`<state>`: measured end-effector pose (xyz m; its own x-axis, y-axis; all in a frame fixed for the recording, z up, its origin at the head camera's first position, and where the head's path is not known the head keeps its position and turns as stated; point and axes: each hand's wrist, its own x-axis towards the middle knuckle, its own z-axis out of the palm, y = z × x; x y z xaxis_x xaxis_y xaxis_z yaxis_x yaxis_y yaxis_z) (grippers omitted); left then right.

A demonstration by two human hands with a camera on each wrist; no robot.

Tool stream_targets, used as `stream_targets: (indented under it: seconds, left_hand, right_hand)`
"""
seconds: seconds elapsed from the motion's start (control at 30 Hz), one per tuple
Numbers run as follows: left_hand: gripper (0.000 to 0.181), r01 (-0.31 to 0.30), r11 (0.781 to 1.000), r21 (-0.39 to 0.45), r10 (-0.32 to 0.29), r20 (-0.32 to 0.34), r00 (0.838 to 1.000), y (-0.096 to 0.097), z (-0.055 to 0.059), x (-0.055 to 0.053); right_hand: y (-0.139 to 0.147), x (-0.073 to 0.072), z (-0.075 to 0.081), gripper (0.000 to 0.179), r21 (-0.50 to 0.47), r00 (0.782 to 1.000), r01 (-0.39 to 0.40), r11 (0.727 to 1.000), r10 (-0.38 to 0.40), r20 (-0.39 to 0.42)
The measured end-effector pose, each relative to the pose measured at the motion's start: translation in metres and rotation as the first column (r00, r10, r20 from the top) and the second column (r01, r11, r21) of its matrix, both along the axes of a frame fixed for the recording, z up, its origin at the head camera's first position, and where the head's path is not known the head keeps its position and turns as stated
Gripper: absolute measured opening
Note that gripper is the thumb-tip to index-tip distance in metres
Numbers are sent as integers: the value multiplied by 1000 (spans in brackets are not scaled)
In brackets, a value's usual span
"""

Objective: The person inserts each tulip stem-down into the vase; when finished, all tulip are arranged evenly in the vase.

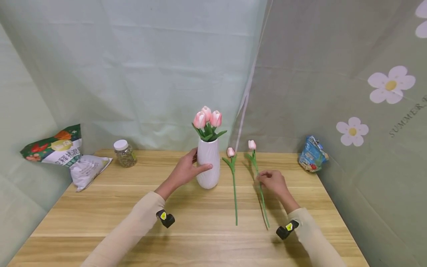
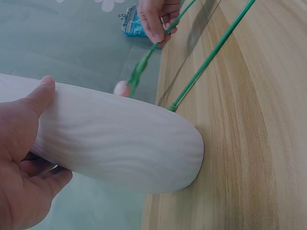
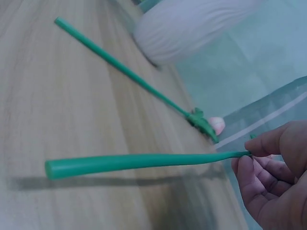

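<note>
Pinched tulip (image 3: 139,161): held between thumb and fingertips of the right hand (image 1: 275,182), gap closed down to the stem's thickness. Blossom lies beyond the fingertips, bare stem end back toward the wrist. Stem end is shown raised off the table (image 1: 197,222), its shadow apart from it.

Vase (image 1: 209,163): gripped by the left hand (image 1: 186,168), thumb across the near side, fingers round behind; hand opened only to the vase's width. Base stands on the table, below the left hand. Three tulips (image 1: 206,112) are seated in the vase, above that hand.

Loose tulip (image 3: 116,63): lying between the hands, just left of the right hand, touched by neither.

Handling, as judged: stem appears thin at the pinch, so twist is poorly resisted; wrist should be turned slowly and the bare end watched. Pinch should be firm, leaves left uncrushed. Loose tulip should be cleared by lifting, not dragging. Vase should be braced low enough that a side knock is absorbed.
</note>
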<state>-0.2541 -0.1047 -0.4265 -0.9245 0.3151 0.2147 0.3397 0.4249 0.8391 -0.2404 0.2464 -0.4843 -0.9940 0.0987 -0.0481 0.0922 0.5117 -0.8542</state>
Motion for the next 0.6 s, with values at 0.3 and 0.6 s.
stream_targets:
  seconds: [0.3, 0.6]
  left_hand:
    - [87, -1, 1000, 1, 1, -1, 1000, 0, 0, 1]
    - [84, -12, 1000, 11, 13, -1, 1000, 0, -1, -1]
  right_hand:
    - [2, 4, 20, 30, -43, 1000, -17, 999, 16, -20]
    - [2, 5, 39, 32, -155, 995, -57, 986, 44, -91]
